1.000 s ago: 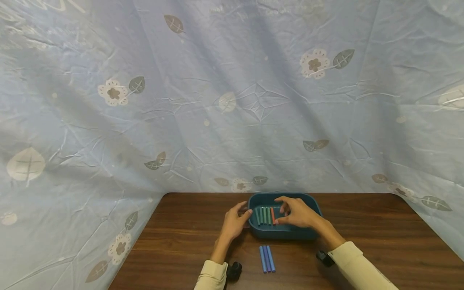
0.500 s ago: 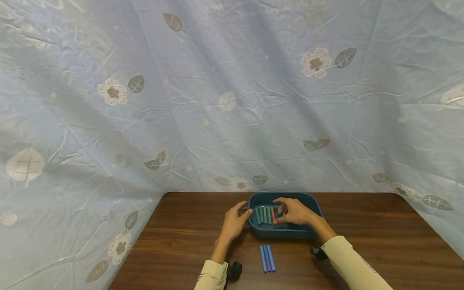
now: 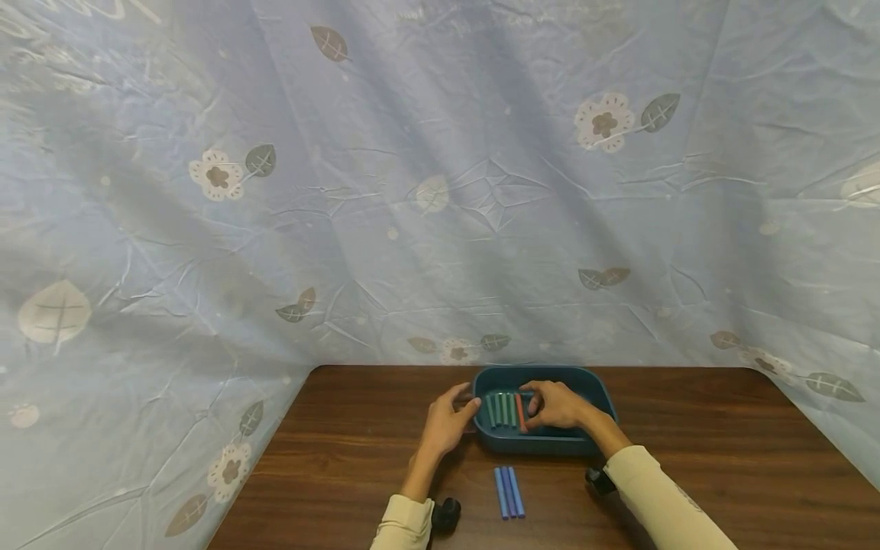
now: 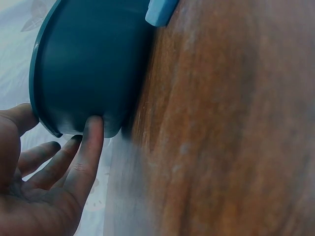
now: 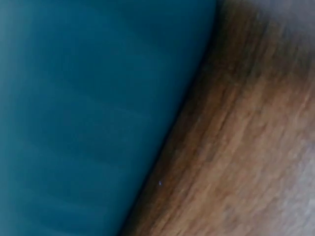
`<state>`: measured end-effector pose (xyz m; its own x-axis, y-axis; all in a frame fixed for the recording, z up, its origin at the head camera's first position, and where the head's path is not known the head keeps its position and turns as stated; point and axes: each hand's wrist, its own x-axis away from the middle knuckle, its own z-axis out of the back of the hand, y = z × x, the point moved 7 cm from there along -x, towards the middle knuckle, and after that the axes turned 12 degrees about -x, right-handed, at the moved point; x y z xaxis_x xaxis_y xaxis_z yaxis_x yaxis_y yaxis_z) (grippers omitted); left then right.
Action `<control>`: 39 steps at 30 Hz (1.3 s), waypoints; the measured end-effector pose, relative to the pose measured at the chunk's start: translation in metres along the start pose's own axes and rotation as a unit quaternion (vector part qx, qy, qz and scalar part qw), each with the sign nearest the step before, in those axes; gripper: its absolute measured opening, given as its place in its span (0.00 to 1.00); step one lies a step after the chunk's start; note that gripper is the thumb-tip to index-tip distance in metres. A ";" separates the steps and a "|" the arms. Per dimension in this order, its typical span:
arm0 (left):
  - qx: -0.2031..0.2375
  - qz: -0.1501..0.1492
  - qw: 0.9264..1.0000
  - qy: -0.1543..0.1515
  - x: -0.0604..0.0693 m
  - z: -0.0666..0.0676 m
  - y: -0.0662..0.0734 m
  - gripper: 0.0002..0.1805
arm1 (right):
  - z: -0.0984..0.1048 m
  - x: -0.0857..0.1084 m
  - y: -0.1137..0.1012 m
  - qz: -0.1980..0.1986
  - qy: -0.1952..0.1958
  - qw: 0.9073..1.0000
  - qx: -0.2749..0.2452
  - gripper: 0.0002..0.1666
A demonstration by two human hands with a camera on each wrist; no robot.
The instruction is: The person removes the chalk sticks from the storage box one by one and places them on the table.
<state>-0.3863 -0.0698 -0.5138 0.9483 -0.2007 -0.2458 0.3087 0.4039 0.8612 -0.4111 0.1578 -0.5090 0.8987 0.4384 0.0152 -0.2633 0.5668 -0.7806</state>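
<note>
The dark teal bin [image 3: 543,444] holds several green sticks [image 3: 506,410] side by side and one red stick [image 3: 520,412] to their right. My right hand [image 3: 560,405] reaches into the bin, thumb and index finger pinching the red stick near its two ends. At the bin's left end, my left hand [image 3: 443,424] rests its fingertips against the outside wall, fingers extended; the left wrist view shows this hand [image 4: 54,182] touching the bin [image 4: 88,64]. In front of the bin, three blue sticks [image 3: 509,493] lie together on the table.
The brown wooden table [image 3: 344,473] runs back to a pale blue patterned sheet [image 3: 440,252]. A blue stick end [image 4: 161,12] shows beside the bin in the left wrist view. The bin's wall [image 5: 88,118] fills much of the right wrist view, hiding the right fingers.
My right thumb and index finger have drawn closer together at the red stick, and the right forearm has shifted slightly left. The left hand stays at the bin's left end.
</note>
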 end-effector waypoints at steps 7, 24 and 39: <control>0.011 -0.001 1.000 0.001 0.001 0.001 0.001 0.30 | -0.003 -0.002 0.000 -0.008 -0.008 1.000 0.005 0.51; 0.012 -0.002 1.000 -0.008 0.005 0.002 -0.002 0.31 | -0.011 0.000 -0.003 -0.022 -0.007 1.000 0.007 0.48; -0.002 -0.005 1.000 -0.010 0.004 0.003 -0.003 0.31 | -0.012 0.002 -0.002 -0.022 0.002 1.000 0.002 0.47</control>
<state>-0.3842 -0.0747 -0.5162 0.9433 -0.2226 -0.2463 0.3192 0.4051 0.8567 -0.4049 0.1487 -0.5149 0.9108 0.4101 0.0470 -0.2247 0.5881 -0.7769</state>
